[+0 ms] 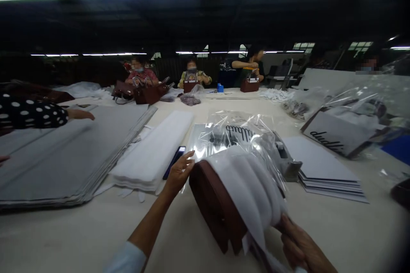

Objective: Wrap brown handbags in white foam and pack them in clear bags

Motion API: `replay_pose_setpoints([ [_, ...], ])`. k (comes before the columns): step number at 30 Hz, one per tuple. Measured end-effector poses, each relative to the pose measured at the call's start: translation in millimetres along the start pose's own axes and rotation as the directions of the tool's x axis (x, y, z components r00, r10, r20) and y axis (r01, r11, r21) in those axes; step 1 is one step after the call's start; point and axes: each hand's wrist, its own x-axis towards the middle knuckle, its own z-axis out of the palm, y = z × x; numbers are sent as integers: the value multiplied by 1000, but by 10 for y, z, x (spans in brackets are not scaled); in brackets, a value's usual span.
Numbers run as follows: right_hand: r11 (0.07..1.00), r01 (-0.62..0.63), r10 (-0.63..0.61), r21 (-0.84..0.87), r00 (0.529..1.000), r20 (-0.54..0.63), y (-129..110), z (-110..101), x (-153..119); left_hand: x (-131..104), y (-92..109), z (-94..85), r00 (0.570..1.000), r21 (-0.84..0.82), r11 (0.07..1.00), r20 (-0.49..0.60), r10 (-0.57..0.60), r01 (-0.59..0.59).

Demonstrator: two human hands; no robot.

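A dark brown handbag (pixel 213 202), partly covered by a white padded sheet (pixel 253 179), is tilted above the table in front of me. My right hand (pixel 296 241) grips its lower right side through the sheet, with some fingers hidden. By the handbag's upper left corner is my left hand (pixel 180 173), its thumb and fingers apart. Whether those fingertips touch the clear plastic bag (pixel 205 143) I cannot tell. That plastic bag, with dark lettering, lies beyond the handbag and partly around its far end.
White foam sheets (pixel 153 149) and a dark phone (pixel 174 162) lie left, beside stacked grey sheets (pixel 80 153) where a co-worker's hand (pixel 80 114) rests. White cards (pixel 326 166) and a lettered box (pixel 342 132) are right. Several people sit across the table with brown handbags (pixel 149 94).
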Motion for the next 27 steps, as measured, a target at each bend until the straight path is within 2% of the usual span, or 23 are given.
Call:
replay_pose_setpoints([
  [6, 1000, 2, -3, -10, 998, -63, -80, 5, 89, 242, -134, 157, 982, -189, 976, 175, -72, 105],
  [9, 998, -25, 23, -62, 999, -38, -176, 8, 82, 342, -214, 201, 979, -236, 966, 194, -62, 108],
  [14, 996, -35, 31, -76, 998, -57, -342, 24, 92, 495, -343, 273, 995, -212, 977, 98, -17, 37],
  [19, 997, -58, 48, -56, 986, -158, -490, 75, 92, 601, -433, 345, 995, -50, 995, -39, 89, -91],
  [22, 994, -75, 58, -74, 976, -209, -543, 87, 89, 544, -410, 384, 981, 93, 982, -85, 172, -164],
  [27, 999, -18, 26, 35, 971, -240, -498, 95, 172, 320, -220, 490, 946, 257, 937, -159, 281, -236],
])
